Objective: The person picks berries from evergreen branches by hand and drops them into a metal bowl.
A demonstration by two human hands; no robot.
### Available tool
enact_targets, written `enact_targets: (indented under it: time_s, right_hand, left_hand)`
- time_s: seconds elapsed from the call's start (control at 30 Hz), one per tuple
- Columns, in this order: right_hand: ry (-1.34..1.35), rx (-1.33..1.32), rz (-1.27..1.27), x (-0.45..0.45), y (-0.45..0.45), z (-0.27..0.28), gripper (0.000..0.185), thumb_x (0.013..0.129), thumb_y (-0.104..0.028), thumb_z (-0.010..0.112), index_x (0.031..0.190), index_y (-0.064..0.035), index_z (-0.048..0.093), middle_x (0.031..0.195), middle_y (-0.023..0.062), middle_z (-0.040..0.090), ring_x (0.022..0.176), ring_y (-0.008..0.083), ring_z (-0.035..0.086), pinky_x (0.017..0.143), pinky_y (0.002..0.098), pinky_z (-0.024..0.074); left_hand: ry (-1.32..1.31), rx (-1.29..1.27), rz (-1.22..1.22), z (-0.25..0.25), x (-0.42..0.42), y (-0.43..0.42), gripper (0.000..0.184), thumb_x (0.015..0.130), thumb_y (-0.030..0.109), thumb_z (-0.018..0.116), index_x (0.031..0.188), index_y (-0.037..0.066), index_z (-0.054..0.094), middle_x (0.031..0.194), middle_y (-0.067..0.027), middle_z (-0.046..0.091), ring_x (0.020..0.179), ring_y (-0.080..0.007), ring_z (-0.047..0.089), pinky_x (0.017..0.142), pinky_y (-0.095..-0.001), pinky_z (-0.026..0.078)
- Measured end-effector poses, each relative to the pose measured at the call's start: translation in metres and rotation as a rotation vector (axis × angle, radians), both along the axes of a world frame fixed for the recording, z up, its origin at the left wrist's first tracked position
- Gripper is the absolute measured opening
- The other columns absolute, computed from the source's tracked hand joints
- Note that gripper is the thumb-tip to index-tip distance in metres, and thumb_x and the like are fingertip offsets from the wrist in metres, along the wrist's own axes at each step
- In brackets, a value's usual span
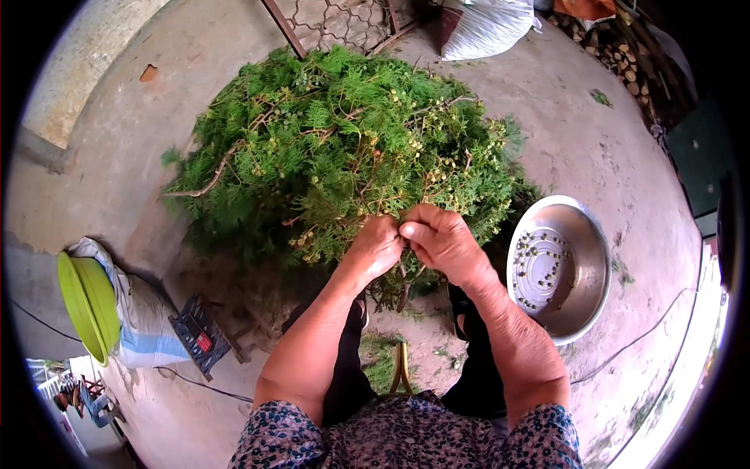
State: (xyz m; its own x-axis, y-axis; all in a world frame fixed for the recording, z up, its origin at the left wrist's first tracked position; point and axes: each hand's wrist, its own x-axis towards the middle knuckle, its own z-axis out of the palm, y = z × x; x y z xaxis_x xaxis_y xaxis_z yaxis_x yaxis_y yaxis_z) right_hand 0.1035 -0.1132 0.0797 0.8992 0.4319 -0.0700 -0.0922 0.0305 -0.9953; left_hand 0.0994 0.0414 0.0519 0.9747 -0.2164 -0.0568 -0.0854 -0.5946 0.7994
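the branches [336, 148] are bright green, the tub [86, 306] lime green, the basin [582, 285] silver, the sleeves [277, 438] blue-speckled, the trousers [478, 367] black.

The round basin [595, 270] is showing smooth, glossy metal, the green tub [90, 301] is displaying smooth plastic, the logs [625, 66] are presenting rough wood, and the floral sleeve [277, 438] is exhibiting matt, patterned cloth.

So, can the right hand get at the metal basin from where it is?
Probably yes: the metal basin sits open side up on the right hand's side, with only the leafy edge of the green branches seeming to reach between them.
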Motion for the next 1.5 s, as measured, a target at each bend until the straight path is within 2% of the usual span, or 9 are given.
enact_targets:
  time_s: [0.2, 0.3, 0.4, 0.53, 0.6, 0.73, 0.87, 1.0, 1.5]
  right_hand:
    - [0.633, 0.478, 0.005, 0.008, -0.017, 0.009, 0.031, 0.087, -0.036, 0.055, 0.077, -0.0071, 0.057, 0.057, -0.0031, 0.041, 0.039, 0.0061, 0.03, 0.031, 0.0229, 0.0207]
    - [0.478, 0.563, -0.163, 0.017, -0.027, 0.02, 0.029, 0.088, -0.035, 0.053, 0.081, -0.0062, 0.056, 0.06, -0.0014, 0.047, 0.04, 0.0079, 0.036, 0.032, 0.0228, 0.0287]
    - [0.373, 0.575, -0.328, 0.024, -0.028, 0.019, 0.027, 0.088, -0.032, 0.055, 0.085, -0.0058, 0.055, 0.074, 0.0034, 0.055, 0.056, 0.0124, 0.05, 0.047, 0.0243, 0.0416]
    - [0.368, 0.65, -0.345, 0.028, -0.031, 0.003, 0.025, 0.087, -0.03, 0.056, 0.08, -0.0066, 0.055, 0.079, 0.0058, 0.057, 0.064, 0.0133, 0.052, 0.054, 0.025, 0.0438]
    - [0.45, 0.462, -0.41, 0.018, -0.024, -0.013, 0.019, 0.091, -0.023, 0.05, 0.083, -0.0077, 0.058, 0.073, 0.0068, 0.058, 0.058, 0.0136, 0.054, 0.055, 0.0276, 0.0475]
    - [0.774, 0.154, -0.541, -0.008, 0.008, -0.009, 0.018, 0.091, -0.01, 0.046, 0.101, -0.0023, 0.058, 0.079, 0.0077, 0.059, 0.058, 0.0155, 0.055, 0.052, 0.0237, 0.0494]
    - [0.582, 0.03, -0.026, -0.023, 0.018, -0.033, 0.018, 0.088, -0.005, 0.049, 0.102, -0.0001, 0.058, 0.077, 0.0066, 0.057, 0.053, 0.0095, 0.053, 0.044, 0.0205, 0.0437]
    - [0.519, -0.036, 0.113, -0.033, 0.028, -0.034, 0.018, 0.087, -0.006, 0.048, 0.1, 0.0027, 0.057, 0.071, 0.002, 0.053, 0.055, 0.0073, 0.052, 0.042, 0.0204, 0.0401]
    - [0.25, 0.04, -0.366, 0.016, -0.014, -0.032, 0.015, 0.087, -0.003, 0.051, 0.097, 0.0018, 0.06, 0.069, 0.0029, 0.057, 0.054, 0.0088, 0.053, 0.047, 0.0224, 0.0435]
  left_hand:
    - [0.047, -0.112, -0.16, -0.022, -0.007, -0.007, 0.011, 0.084, 0.008, 0.057, 0.093, 0.006, 0.061, 0.084, -0.0108, 0.066, 0.075, -0.0204, 0.063, 0.07, -0.0326, 0.051]
    - [0.464, -0.505, -0.301, -0.04, -0.017, -0.014, 0.052, 0.073, 0.035, 0.071, 0.109, 0.003, 0.053, 0.109, -0.018, 0.056, 0.088, -0.0237, 0.059, 0.087, -0.0351, 0.045]
    - [0.157, -0.046, -0.62, 0.004, -0.031, -0.028, 0.073, 0.071, 0.031, 0.074, 0.132, 0.022, 0.035, 0.118, -0.0163, 0.053, 0.103, -0.0273, 0.056, 0.089, -0.0421, 0.046]
    - [0.482, -0.408, -0.71, 0.006, -0.024, -0.032, 0.101, 0.059, 0.067, 0.065, 0.134, 0.008, 0.034, 0.131, -0.0177, 0.042, 0.122, -0.0263, 0.04, 0.096, -0.0446, 0.039]
    - [0.677, -0.461, -0.489, 0.027, -0.015, -0.023, 0.101, 0.059, 0.081, 0.051, 0.122, 0.002, 0.049, 0.108, -0.0176, 0.059, 0.098, -0.0243, 0.057, 0.086, -0.0362, 0.045]
    - [0.387, -0.509, 0.247, 0.019, 0.007, -0.001, 0.053, 0.082, 0.055, 0.052, 0.104, 0.008, 0.062, 0.076, -0.0093, 0.062, 0.077, -0.0134, 0.058, 0.065, -0.0243, 0.045]
    - [0.131, -0.496, 0.621, -0.026, 0.032, 0.019, 0.026, 0.089, 0.023, 0.053, 0.103, 0.002, 0.06, 0.096, -0.0107, 0.062, 0.086, -0.0174, 0.059, 0.068, -0.0302, 0.051]
    - [0.432, -0.73, 0.529, -0.045, 0.037, 0.014, 0.049, 0.081, 0.006, 0.058, 0.124, -0.01, 0.04, 0.101, -0.0135, 0.06, 0.091, -0.0163, 0.058, 0.057, -0.0253, 0.051]
    - [0.028, -0.607, 0.339, -0.009, 0.029, -0.002, 0.027, 0.08, 0.007, 0.064, 0.106, 0.004, 0.06, 0.089, -0.0044, 0.064, 0.076, -0.0085, 0.055, 0.071, -0.024, 0.043]
